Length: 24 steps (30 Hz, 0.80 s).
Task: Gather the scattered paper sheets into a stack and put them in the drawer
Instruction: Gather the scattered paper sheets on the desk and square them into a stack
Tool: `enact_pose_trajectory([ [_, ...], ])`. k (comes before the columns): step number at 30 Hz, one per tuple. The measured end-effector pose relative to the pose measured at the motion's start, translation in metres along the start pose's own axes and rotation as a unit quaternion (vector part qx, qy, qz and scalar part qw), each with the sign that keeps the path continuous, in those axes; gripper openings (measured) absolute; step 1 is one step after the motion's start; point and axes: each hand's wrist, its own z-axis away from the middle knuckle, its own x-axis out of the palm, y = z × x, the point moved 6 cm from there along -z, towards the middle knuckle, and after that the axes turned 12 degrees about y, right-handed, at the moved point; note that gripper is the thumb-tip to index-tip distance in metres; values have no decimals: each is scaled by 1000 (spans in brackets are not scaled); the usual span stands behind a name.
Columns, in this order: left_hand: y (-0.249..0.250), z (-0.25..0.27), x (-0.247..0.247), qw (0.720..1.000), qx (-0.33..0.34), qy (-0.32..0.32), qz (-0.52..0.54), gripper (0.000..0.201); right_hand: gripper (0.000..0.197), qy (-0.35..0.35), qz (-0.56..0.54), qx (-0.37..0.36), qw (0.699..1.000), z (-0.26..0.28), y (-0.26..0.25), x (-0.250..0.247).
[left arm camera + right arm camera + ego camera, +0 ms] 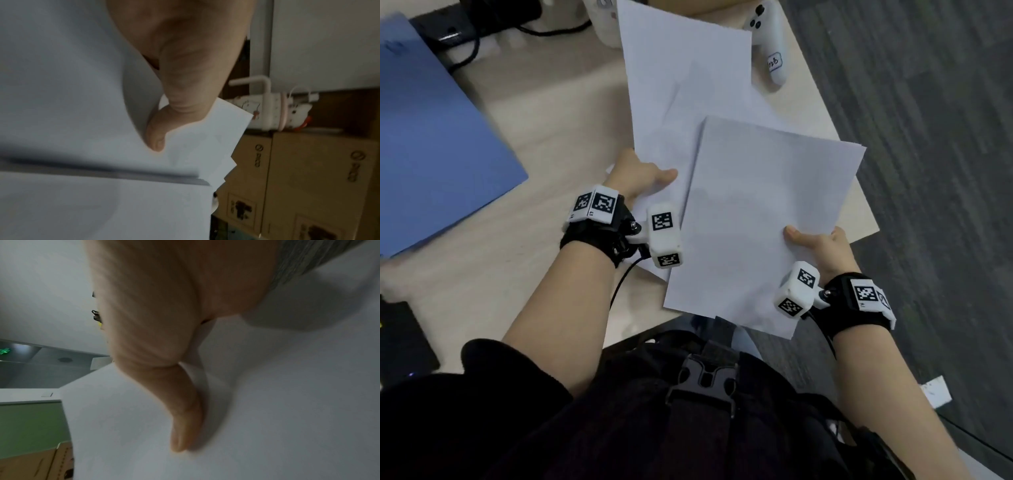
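My left hand [643, 181] pinches a fanned bunch of white paper sheets [688, 99] at its near left edge, thumb on top. In the left wrist view the thumb [160, 129] presses on those sheets [61, 81], whose corners fan out at the right. My right hand [815, 243] grips another small stack of white sheets [763, 212] at its right edge, thumb on top, fingers hidden beneath. This stack overlaps the left bunch and hangs past the table's near edge. The right wrist view shows the thumb [185, 426] flat on the paper [267, 402]. No drawer is visible.
A light wooden table [534, 137] lies below. A blue folder [431, 144] covers its left side. A white game controller [767, 37] sits at the far right corner, black cables [482, 37] at the back. Grey carpet [928, 137] lies to the right. Cardboard boxes [308, 186] stand beyond.
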Motion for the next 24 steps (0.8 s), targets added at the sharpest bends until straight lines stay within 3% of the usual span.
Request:
enact_pose_trajectory([
  [5,-5,37,-19,992,14,-34,119,27,17,-55,-7,-12,998,17,-16,14],
  [7,-4,52,-22,985,20,-56,164,20,25,-92,-17,-10,996,23,-20,25],
  [9,0,68,-24,980,43,-76,178,17,56,-92,-17,6,996,23,-19,33],
  [11,5,84,-27,976,84,-86,181,25,66,-91,-19,5,996,25,-21,42],
  [15,10,100,-50,964,138,-14,228,42,86,-133,-17,-5,991,39,-27,58],
  [16,11,104,-56,960,145,3,240,42,83,-147,-21,-17,989,42,-30,61],
  [19,16,120,-78,947,176,27,267,44,48,-222,-31,-74,972,61,-45,76],
  [24,11,140,-119,943,214,29,254,44,62,-277,-11,-113,954,91,-58,101],
])
